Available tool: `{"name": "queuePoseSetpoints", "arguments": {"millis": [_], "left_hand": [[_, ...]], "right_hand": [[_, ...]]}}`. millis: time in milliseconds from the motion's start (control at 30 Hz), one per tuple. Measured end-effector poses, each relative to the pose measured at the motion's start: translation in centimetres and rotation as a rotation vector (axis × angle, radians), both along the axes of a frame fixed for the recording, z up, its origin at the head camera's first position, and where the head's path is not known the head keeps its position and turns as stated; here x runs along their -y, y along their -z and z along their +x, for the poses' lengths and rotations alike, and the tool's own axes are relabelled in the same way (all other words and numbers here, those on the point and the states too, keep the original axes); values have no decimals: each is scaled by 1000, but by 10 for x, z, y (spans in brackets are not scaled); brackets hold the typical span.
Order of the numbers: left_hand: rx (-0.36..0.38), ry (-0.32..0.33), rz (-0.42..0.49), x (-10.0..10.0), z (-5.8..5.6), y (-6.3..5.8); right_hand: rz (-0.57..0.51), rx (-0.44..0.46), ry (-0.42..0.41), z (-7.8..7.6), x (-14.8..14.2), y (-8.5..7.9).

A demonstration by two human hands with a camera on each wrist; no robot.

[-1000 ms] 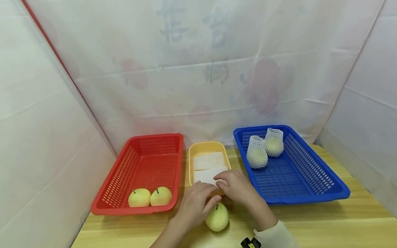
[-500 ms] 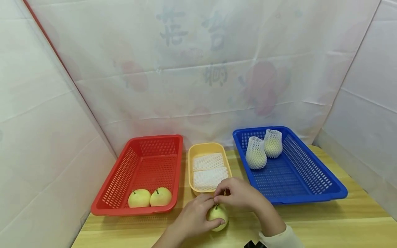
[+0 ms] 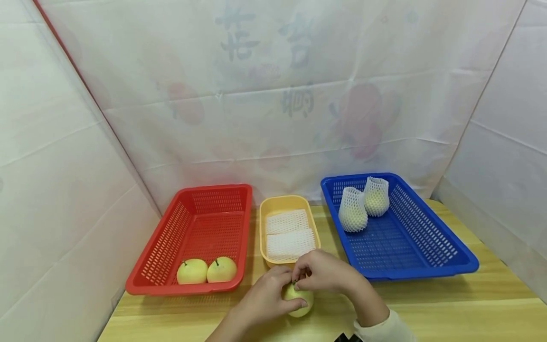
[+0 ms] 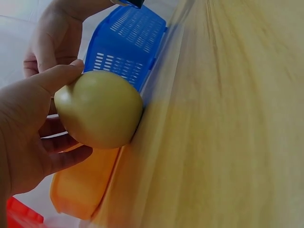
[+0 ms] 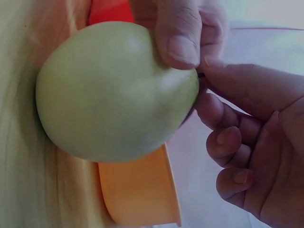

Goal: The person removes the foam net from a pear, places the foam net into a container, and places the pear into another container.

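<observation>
A round yellow-green pear (image 3: 292, 293) sits on the wooden table, in front of the yellow tray. My left hand (image 3: 265, 295) holds it from the left side, thumb near and fingers behind. From the right, my right hand (image 3: 328, 274) pinches the short dark stem (image 5: 201, 75) between thumb and forefinger, its other fingers curled. In the left wrist view the pear (image 4: 102, 111) fills the space by the left thumb. White foam nets (image 3: 290, 244) lie flat in the yellow tray (image 3: 273, 203).
At left stands a red basket (image 3: 181, 228) with two pears (image 3: 192, 272) in its near end. A blue basket (image 3: 410, 274) at right holds two pears in foam nets (image 3: 353, 213). Cloth walls (image 3: 273, 118) enclose the table's back and sides.
Both hands have come back from the near edge of the yellow tray to the pear. The left now holds it, and the right has closed its fingertips on the stem.
</observation>
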State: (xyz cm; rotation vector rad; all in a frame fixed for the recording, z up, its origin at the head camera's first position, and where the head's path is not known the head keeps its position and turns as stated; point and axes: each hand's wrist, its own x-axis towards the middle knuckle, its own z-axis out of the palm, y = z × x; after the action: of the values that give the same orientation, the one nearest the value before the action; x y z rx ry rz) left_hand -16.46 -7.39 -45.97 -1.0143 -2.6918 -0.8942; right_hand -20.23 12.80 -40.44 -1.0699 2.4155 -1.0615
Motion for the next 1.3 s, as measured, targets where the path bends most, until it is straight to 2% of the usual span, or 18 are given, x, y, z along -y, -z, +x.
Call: {"name": "queuePoseSetpoints", "arguments": {"millis": [133,233,400,600,733,833,1000,1133,1300], "left_hand": [[133,-4,39,3,1,-1],[253,17,119,5,1,-3],[439,70,340,6,1,-6],[591,85,588,8,1,-10],[689,116,751,8,3,-15],[724,136,859,10,4,-20],[710,158,989,16,4,-27],[685,166,1038,19,5,-31],[671,150,1080,19,7,-37]], "right_hand": [[1,-40,14,0,1,-2],[-35,-91,43,0,0,-5],[-163,-150,98,2,-5,-11],[-320,-217,111,2,-3,-14],[-373,-208,92,2,-1,-14],[-376,-165,68,3,0,-14],[-367,-54,49,6,2,-13],[-381,17,54,10,5,-12],[-428,0,103,13,14,-10]]}}
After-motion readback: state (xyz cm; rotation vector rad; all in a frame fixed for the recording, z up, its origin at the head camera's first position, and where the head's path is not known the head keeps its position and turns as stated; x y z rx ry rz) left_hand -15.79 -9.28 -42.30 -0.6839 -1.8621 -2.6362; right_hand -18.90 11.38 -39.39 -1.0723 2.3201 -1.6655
